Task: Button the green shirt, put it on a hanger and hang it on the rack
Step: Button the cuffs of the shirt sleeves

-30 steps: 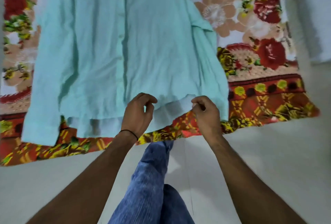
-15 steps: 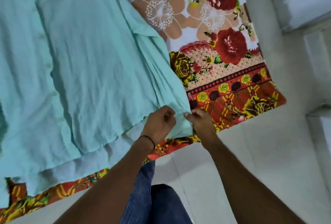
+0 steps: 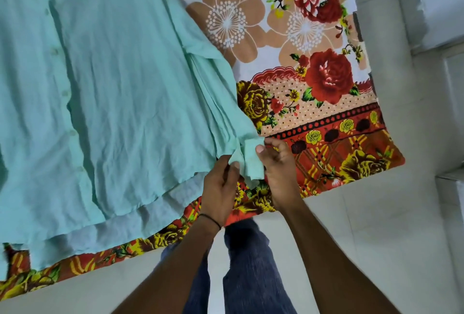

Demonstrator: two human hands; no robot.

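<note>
Both hands, our left hand (image 3: 221, 185) and right hand (image 3: 277, 170), pinch the cuff (image 3: 251, 160) of the pale green cotton shirt (image 3: 120, 102) spread on the red floral bedsheet (image 3: 313, 92), so we judge cuff-buttoning underway, next aligning button with hole, pale tiled floor (image 3: 376, 238) beyond.
</note>
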